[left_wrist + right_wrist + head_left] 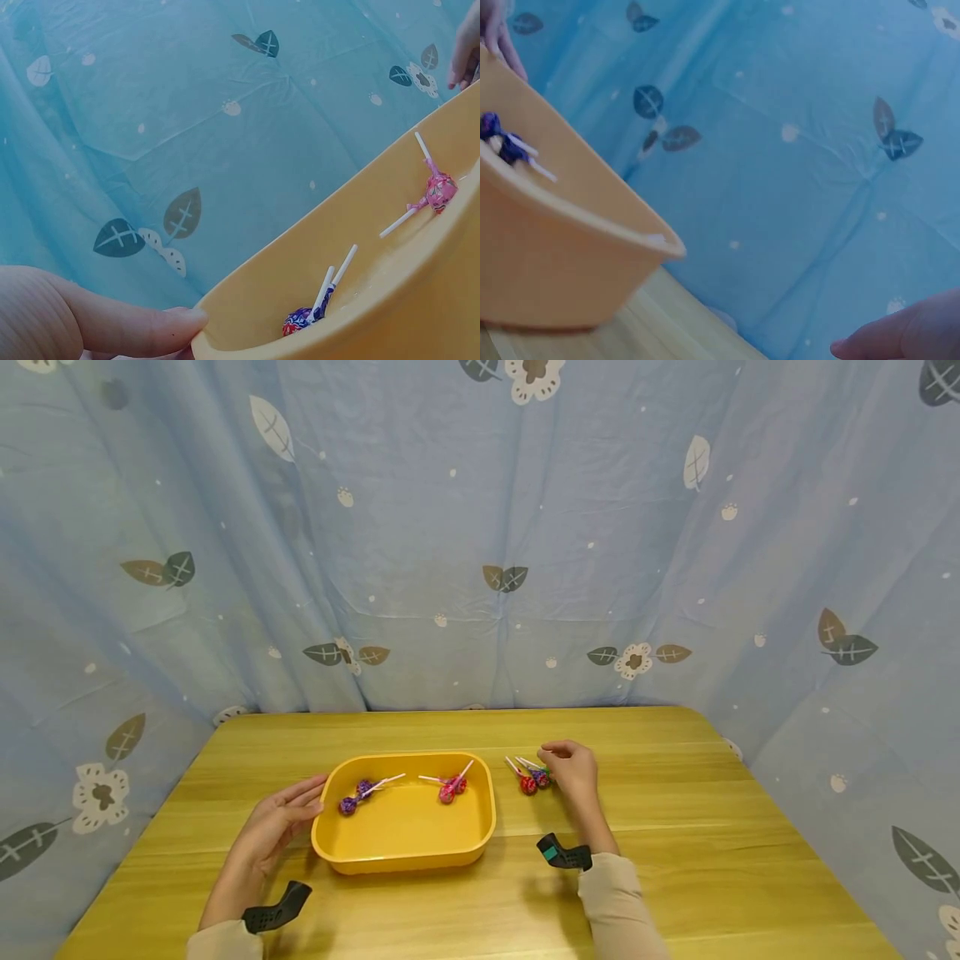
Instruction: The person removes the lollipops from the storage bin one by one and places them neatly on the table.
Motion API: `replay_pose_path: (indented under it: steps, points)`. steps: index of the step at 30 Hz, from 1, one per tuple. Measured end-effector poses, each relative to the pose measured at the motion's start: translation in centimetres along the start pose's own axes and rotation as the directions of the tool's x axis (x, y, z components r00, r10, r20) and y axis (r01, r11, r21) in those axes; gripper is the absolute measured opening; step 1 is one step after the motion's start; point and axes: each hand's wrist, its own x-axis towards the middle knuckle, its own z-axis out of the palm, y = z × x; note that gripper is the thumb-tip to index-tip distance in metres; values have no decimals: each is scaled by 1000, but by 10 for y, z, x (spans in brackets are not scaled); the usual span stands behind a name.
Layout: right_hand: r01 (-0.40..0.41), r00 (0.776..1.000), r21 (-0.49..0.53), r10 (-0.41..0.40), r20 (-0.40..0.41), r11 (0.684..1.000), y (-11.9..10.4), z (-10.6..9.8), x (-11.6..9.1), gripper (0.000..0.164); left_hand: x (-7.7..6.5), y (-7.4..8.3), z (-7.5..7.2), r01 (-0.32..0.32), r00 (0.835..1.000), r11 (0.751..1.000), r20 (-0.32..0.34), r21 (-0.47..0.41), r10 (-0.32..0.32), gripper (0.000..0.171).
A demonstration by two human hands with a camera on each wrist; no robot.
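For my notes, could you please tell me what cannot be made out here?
Head: what, if anything, the right hand pinches; hidden by the hand itself.
Head: print on the red lollipop; too small.
Right wrist: heads of the pink lollipops; hidden behind the box.
Left wrist: much of the left hand; cut off by the edge.

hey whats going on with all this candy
A person's left hand rests against the left end of a yellow tray holding two purple lollipops and two pink-red ones. The right hand is at more lollipops on the table, just right of the tray; whether its fingers grip one can't be made out.
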Motion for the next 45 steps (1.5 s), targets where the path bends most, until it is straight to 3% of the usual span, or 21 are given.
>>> replay_pose_path:
  steps: [7,16,25,32,37,45]
  points:
    - [17,993,70,-26,118,997,-20,21,-12,19,0,0,0,-19,1000,1000,4,12,19,62]
    - [70,954,128,-104,280,989,-50,52,-23,19,-2,1,-3,-17,1000,1000,-3,18,17,62]
    - [50,928,114,-88,361,992,-63,80,-27,16,0,-2,-1,-29,1000,1000,8,10,28,60]
    - [105,904,66,-123,410,992,-74,97,-31,13,1,-3,-1,-33,999,999,7,26,32,62]
    - [59,886,117,-106,452,991,-82,112,-33,13,1,-2,-1,-30,1000,999,3,24,30,61]
    - [52,864,86,-88,496,995,-90,137,-39,10,1,-2,1,-10,1000,1000,-9,4,10,61]
